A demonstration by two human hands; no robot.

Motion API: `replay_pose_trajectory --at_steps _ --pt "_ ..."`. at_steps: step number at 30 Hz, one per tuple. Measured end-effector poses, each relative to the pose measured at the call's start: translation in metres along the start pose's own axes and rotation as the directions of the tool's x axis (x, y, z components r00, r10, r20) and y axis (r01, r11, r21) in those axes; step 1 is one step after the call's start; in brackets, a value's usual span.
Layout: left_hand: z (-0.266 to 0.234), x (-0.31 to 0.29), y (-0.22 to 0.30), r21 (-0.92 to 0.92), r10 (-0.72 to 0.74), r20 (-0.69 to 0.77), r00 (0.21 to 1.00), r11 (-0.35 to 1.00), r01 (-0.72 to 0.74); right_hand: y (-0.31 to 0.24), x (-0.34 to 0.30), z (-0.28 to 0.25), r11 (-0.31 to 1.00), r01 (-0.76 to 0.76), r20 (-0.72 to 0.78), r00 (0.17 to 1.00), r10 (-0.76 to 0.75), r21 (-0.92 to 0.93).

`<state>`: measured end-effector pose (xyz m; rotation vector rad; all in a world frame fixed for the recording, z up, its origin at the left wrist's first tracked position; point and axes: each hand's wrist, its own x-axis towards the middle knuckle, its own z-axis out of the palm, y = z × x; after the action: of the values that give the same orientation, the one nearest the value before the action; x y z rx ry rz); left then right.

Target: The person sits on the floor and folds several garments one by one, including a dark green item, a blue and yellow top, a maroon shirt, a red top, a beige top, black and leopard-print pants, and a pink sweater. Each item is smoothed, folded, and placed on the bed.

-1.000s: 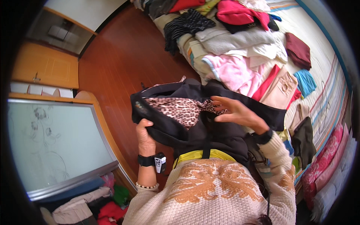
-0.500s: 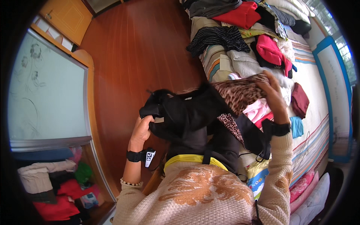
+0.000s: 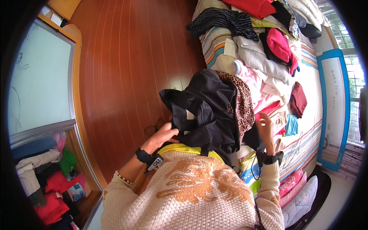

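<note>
A black garment [image 3: 207, 111] with a leopard-print lining [image 3: 243, 103] hangs bunched in front of my chest, over the edge of the bed. My left hand [image 3: 161, 136] grips its lower left part, fingers pressed into the black fabric. My right hand [image 3: 265, 128] is at the garment's right side, under the leopard-print edge, fingers spread; its grip on the cloth is partly hidden. Each wrist carries a black band.
The bed [image 3: 306, 126] with a striped sheet is piled with several clothes: a black-and-white striped top [image 3: 224, 21], a pink-red item [image 3: 280, 44], a maroon folded piece [image 3: 298, 100]. A wooden floor [image 3: 126, 69] lies to the left, next to a wardrobe with a frosted sliding door [image 3: 38, 80] and stacked clothes [image 3: 50, 180].
The view has swung so the bed sits further right. The garment has been folded over, its leopard lining now on the right; my right hand dropped from above it to its lower right side.
</note>
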<state>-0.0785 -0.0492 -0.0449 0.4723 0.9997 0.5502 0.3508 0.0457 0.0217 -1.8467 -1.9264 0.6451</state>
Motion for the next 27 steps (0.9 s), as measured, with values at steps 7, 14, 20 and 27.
replay_pose_trajectory --at_steps 7,14,20,27 --pt "-0.04 0.013 0.019 -0.315 -0.088 -0.154 0.984 0.948 0.036 -0.08 -0.001 0.041 0.995 0.013 0.247 0.969 0.012 -0.101" --pt "-0.07 0.071 0.04 -0.054 0.021 -0.483 0.875 0.997 -0.054 -0.015 -0.027 0.073 0.923 -0.118 0.238 0.947 0.216 -0.367" --pt "-0.09 0.085 0.055 0.082 0.06 -0.328 0.943 0.996 -0.035 0.031 -0.051 0.092 0.903 -0.38 0.409 0.87 0.275 0.202" --pt "-0.066 -0.002 0.135 0.107 0.581 -0.401 0.708 0.797 -0.594 -0.03 0.045 0.022 0.978 -0.092 0.211 0.976 0.052 0.187"
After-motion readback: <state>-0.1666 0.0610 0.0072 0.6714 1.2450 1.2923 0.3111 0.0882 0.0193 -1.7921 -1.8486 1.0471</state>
